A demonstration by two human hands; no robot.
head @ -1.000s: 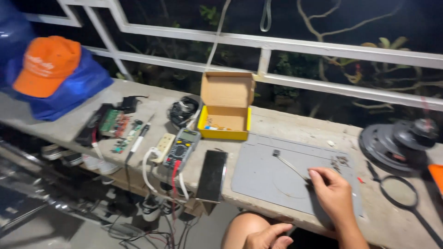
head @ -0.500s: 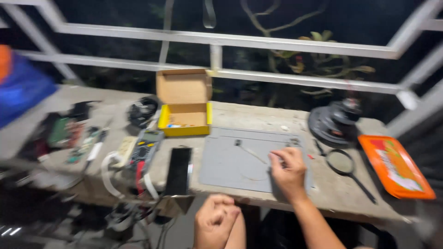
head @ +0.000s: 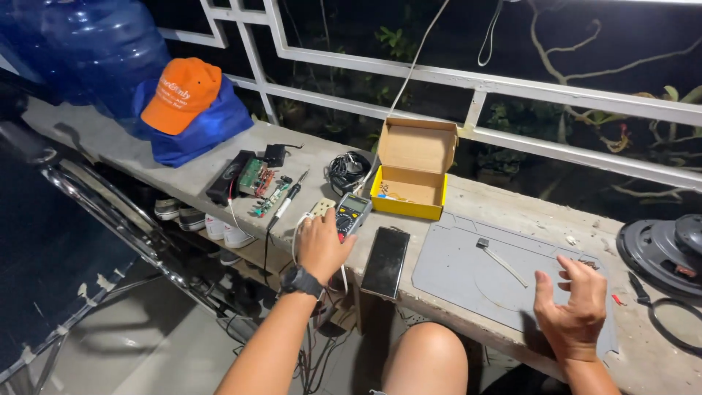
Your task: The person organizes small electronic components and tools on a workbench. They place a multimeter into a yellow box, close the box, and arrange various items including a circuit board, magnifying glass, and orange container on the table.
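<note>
Since the earlier frames the left hand [head: 322, 245] has come up off the lap and now lies on the concrete ledge [head: 512, 208], fingers curled loosely over the lower end of the yellow-edged multimeter [head: 352, 213] and its leads, while the right hand [head: 574, 307] has lifted off the grey silicone work mat [head: 468, 274] and hangs above its right part, open, fingers spread and bent like a claw, holding nothing. Just right of the meter lies a flat black phone [head: 385, 261], glossy and rectangular, its near end jutting over the ledge's edge; a nudge from the left wrist or a tug on the trailing white leads could, I judge, tip it off, and the same pull could drag the meter. On the mat sits a thin pale tool with a small dark head [head: 493, 254], with tiny loose parts near the right fingertips that a careless sweep might scatter. Behind stand an open cardboard box with yellow sides [head: 411, 172], a coil of black cable [head: 347, 170], a green circuit board [head: 254, 175], a slim soldering iron [head: 287, 199], and an orange cap [head: 180, 93] on blue cloth
</note>
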